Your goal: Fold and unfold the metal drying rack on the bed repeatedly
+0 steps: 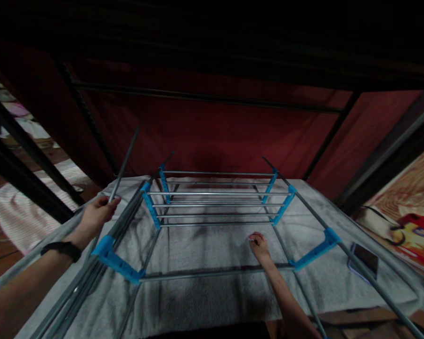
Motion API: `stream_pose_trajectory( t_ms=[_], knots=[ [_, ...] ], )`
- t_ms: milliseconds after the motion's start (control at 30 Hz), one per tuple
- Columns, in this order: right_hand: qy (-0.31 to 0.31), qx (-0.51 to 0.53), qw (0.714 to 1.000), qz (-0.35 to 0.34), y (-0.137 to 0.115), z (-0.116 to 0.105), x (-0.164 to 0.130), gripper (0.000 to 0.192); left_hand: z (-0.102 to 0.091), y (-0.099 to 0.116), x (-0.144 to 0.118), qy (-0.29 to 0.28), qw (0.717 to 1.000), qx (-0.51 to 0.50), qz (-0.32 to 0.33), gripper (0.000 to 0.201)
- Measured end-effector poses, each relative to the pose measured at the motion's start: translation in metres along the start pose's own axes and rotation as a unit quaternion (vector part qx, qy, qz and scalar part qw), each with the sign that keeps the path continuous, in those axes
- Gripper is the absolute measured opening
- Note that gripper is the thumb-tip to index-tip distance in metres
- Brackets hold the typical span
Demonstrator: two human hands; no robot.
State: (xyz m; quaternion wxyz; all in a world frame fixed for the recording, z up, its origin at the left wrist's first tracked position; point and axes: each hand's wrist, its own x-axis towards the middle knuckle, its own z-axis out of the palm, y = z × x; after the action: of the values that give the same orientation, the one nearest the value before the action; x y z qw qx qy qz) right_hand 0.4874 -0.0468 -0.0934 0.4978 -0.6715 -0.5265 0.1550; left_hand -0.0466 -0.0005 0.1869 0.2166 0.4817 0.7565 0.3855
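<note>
My left hand (pixel 94 217), with a dark wristband, grips a thin grey metal tube (pixel 127 157) that slants up and away from the fingers. My right hand (pixel 260 248) is over the bed inside the rack frame, its fingers curled together; a small dark spot shows at them, too small to name. Between and beyond the hands lies a rack of metal tubes joined by blue plastic brackets (pixel 118 263). Several crossbars (pixel 219 193) span its far part, and a single crossbar (pixel 215 273) runs across the near part. More loose tubes (pixel 81 292) lie bundled along the left side.
A grey blanket (pixel 205 301) covers the surface under the rack. At the right lies a phone (pixel 363 261), with a red and yellow packet (pixel 419 240) farther out. Dark metal posts and a red curtain (pixel 212 136) enclose the back. Striped cloth (pixel 17 207) sits at the left.
</note>
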Motion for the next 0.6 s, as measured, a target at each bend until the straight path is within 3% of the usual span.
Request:
stream_pose_trajectory(
  t_ms=[67,200,300,433,600],
  knots=[
    [-0.001,0.004,1.000,-0.002,0.001,0.000,0.000,0.021,-0.007,0.007,0.005,-0.018,0.999,-0.007,0.032,0.030],
    [-0.001,0.014,1.000,-0.002,0.003,0.001,0.001,0.019,-0.020,0.039,0.001,-0.018,0.987,0.097,0.126,0.032],
    [0.000,0.023,1.000,0.000,0.005,0.002,0.002,0.019,-0.022,0.059,-0.001,-0.057,0.967,0.147,0.202,0.041],
    [-0.001,0.038,0.999,0.003,0.005,0.002,0.002,0.020,-0.016,0.076,-0.001,-0.145,0.929,0.186,0.285,0.048],
    [0.000,0.065,0.998,0.014,0.001,0.001,0.003,0.016,-0.003,0.107,-0.011,-0.202,0.858,0.303,0.363,0.046]
  ],
)
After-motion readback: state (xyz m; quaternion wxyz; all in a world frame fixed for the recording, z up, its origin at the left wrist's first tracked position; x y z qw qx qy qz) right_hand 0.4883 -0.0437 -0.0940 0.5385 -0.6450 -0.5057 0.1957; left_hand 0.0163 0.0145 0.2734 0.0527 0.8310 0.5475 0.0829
